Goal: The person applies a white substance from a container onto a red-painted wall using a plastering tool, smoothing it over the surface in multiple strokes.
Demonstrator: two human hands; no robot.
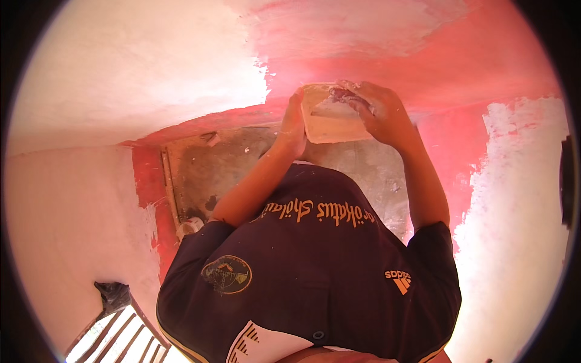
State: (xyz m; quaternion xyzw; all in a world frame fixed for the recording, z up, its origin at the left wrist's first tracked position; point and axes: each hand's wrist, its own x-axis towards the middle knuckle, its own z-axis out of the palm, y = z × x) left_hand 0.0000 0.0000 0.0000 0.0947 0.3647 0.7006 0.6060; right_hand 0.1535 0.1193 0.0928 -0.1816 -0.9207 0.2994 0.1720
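Observation:
My left hand (293, 126) grips the left side of a pale, see-through rectangular plastic container (336, 129). The container is held up in front of my chest, close to the wall. Over its right side, my right hand (385, 114) is curled with white smears on the fingers. Those fingers close round a dark purplish, white-smeared wad (346, 95), perhaps a rag; its exact kind cannot be made out. The wad lies at the container's upper right, partly hidden by my fingers. Whatever lies in the container is hard to tell.
The wall ahead is partly white (169, 72) and partly pink-red (363, 45), with a ragged border. Side walls stand close on both sides. Below is a stained floor (224, 157) with a whitish round container (191, 226). A barred opening (121, 336) is at lower left.

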